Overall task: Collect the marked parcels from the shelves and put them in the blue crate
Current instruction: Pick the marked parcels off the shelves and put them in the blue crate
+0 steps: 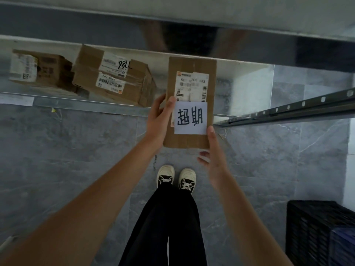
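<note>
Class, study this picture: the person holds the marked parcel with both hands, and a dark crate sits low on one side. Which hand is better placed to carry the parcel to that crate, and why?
Probably the right hand: the crate stands on the person's right, and this hand grips the marked parcel at its near right corner. The left hand grips the far side.

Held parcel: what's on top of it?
On the parcel: a shipping label and a white handwritten note. The note covers the label's lower part; underside unseen.
</note>
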